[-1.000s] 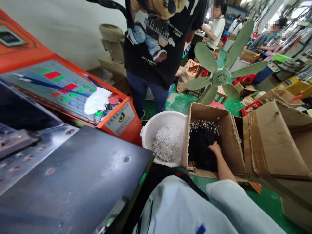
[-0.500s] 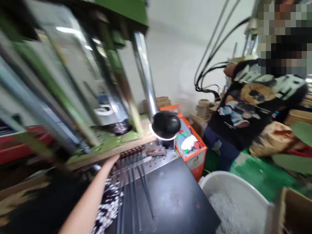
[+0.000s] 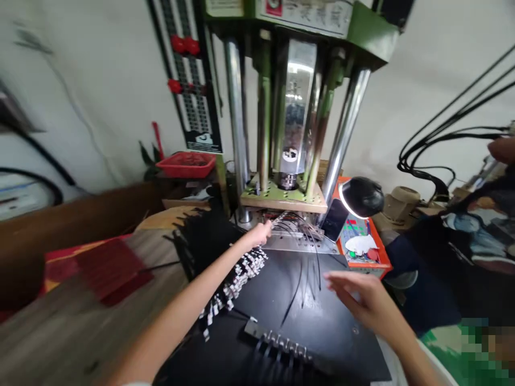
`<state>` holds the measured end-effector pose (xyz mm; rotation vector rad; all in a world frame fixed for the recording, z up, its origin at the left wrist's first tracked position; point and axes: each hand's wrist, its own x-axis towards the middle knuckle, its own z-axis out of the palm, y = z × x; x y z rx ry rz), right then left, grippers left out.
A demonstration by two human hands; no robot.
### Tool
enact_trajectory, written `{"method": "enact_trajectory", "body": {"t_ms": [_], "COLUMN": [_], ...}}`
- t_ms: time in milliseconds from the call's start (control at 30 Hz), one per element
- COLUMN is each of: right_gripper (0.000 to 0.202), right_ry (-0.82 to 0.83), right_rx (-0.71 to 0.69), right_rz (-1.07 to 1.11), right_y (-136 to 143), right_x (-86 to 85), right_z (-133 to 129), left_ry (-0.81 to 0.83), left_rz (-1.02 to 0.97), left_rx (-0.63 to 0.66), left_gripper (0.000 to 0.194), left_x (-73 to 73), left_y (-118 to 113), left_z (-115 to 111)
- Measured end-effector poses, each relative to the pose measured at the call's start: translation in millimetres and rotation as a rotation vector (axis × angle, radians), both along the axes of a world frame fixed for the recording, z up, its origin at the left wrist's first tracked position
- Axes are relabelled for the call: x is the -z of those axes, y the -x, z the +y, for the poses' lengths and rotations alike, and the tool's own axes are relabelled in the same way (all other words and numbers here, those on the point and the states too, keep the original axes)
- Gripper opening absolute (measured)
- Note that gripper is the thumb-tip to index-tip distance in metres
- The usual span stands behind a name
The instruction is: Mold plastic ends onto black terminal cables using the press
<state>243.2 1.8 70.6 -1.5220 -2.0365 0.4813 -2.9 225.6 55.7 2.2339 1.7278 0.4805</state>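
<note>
Plainly, the thin black cables (image 3: 317, 262) lie between the hands, trailing lengthwise from the press (image 3: 284, 201) at the table's (image 3: 338, 346) back edge toward its front. The left hand (image 3: 259, 236), fingers drawn together, is nearer their far ends; its hold cannot be told. The right hand (image 3: 360, 294), loosely spread, hovers near their loose ends, toward the right edge.

Place: factory workshop | green press (image 3: 295, 120) (on steel columns (image 3: 346, 136)) | orange control box (image 3: 354, 226)
</note>
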Motion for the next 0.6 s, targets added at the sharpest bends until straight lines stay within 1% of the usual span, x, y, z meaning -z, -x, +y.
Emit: {"method": "enact_trajectory", "body": {"t_ms": [33,67,100,133,167,200,233,267,333,367,400,467,533,567,600], "right_gripper": [0.035,0.041,0.054,0.054,0.047,0.036,0.024,0.017,0.010,0.006,0.012,0.024,0.027,0.026,0.024], "right_ry": [-0.064,-0.105,-0.101,-0.096,-0.075,-0.049,-0.030,-0.019,-0.028,-0.043,-0.060,-0.087,-0.105,-0.107,-0.099], "right_rx": [-0.008,0.051,0.068,0.075,0.073,0.058,0.046,0.039,0.041,0.044,0.044,0.054,0.091,0.114,0.130], "right_rz": [-0.113,-0.240,-0.298,-0.345,-0.384,-0.410,-0.436,-0.459,-0.494,-0.506,-0.515,-0.529,-0.546,-0.557,-0.568], "right_y": [17.8,34.9,50.6,64.2,75.3,84.0,90.4,94.5,96.9,95.1,91.7,81.4,71.2,68.0,66.6], "right_x": [-6.5,-9.5,-9.1,-6.1,-1.3,3.9,8.6,11.8,10.7,5.7,-2.1,-23.1,-42.1,-46.9,-47.1], "right_z": [35.3,69.4,100.5,126.9,147.6,161.8,169.6,171.3,160.5,150.9,140.9,126.3,126.1,131.8,140.2], "left_ry": [0.028,0.036,0.023,0.003,-0.020,-0.040,-0.056,-0.068,-0.087,-0.096,-0.104,-0.114,-0.117,-0.117,-0.116], "left_rz": [-0.027,-0.051,-0.072,-0.089,-0.098,-0.097,-0.087,-0.069,-0.024,-0.003,0.014,0.033,0.041,0.046,0.050], "left_rx": [0.002,0.005,0.004,-0.003,-0.015,-0.031,-0.050,-0.072,-0.125,-0.155,-0.187,-0.253,-0.302,-0.315,-0.317], "left_gripper": [0.032,0.034,0.037,0.040,0.043,0.044,0.044,0.042,0.040,0.040,0.040,0.043,0.046,0.048,0.049], "left_x": [3.7,6.5,8.6,10.1,11.4,12.6,13.9,15.0,16.3,16.0,14.9,11.3,7.3,5.8,4.7], "left_y": [1.7,3.4,5.7,8.7,12.6,17.6,23.3,29.6,42.5,48.6,54.1,63.3,69.3,70.9,71.5], "left_z": [-14.2,-28.5,-42.4,-55.2,-66.7,-76.3,-83.8,-89.2,-93.7,-93.5,-92.0,-87.5,-83.3,-81.9,-81.4]}}
